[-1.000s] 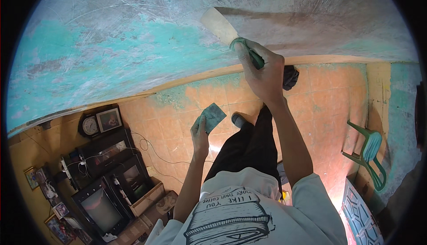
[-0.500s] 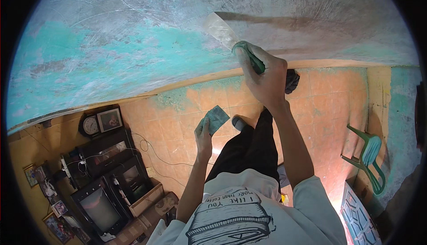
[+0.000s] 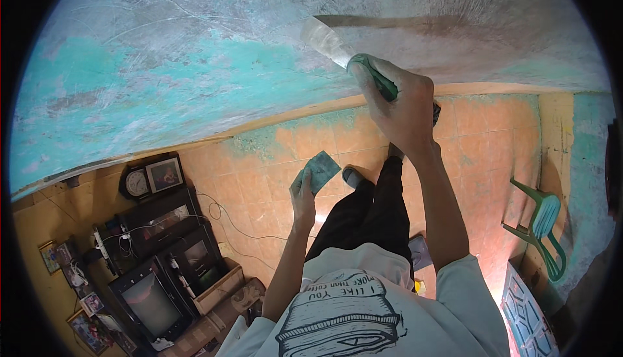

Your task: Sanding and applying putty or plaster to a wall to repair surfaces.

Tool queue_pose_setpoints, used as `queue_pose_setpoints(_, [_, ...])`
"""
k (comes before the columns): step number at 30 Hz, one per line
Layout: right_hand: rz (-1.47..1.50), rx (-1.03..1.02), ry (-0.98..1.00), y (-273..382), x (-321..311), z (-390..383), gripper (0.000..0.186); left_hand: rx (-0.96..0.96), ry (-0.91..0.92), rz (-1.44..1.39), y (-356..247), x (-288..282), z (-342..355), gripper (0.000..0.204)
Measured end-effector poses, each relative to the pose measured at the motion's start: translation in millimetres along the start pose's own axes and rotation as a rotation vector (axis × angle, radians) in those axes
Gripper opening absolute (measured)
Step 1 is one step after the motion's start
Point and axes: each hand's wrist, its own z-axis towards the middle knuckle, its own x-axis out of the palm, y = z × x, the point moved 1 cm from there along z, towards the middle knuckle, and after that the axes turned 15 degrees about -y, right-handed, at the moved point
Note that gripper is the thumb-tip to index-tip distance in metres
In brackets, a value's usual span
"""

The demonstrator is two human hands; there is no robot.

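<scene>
My right hand (image 3: pixel 401 107) is closed round the green handle of a putty knife (image 3: pixel 329 42). Its broad metal blade lies against the wall (image 3: pixel 214 71), where turquoise paint gives way to scraped grey plaster, and a long shadow stretches right from the tip. Lower down, my left hand (image 3: pixel 303 195) pinches a square green sheet (image 3: pixel 322 171) that looks like sandpaper, held away from the wall. The ends of my right fingers are partly hidden behind the handle.
Orange floor tiles (image 3: pixel 467 136) carry greenish dust along the wall's foot. At left stand a television (image 3: pixel 150 302), a clock (image 3: pixel 135 183) and a picture frame (image 3: pixel 164 174), with a thin cable (image 3: pixel 243 230) on the floor. A green plastic chair (image 3: pixel 544 221) is at right.
My right hand and the putty knife's handle have shifted slightly right, while the blade tip stays at nearly the same spot. The view has moved a little; my left hand keeps its sheet.
</scene>
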Motion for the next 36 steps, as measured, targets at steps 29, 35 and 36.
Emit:
queue_pose_setpoints(29, [-0.055, 0.01, -0.031, 4, -1, -5, 0.016, -0.027, -0.065, -0.074, 15, -19, -5, 0.036])
queue_pose_setpoints(35, [-0.067, -0.009, -0.01, 3, 0, -3, 0.017, -0.047, -0.04, -0.063, 25, -23, 3, 0.036])
queue_pose_setpoints(36, [-0.074, -0.03, 0.004, 4, 0, -2, 0.017, -0.041, -0.051, -0.046, 25, -19, 1, 0.036])
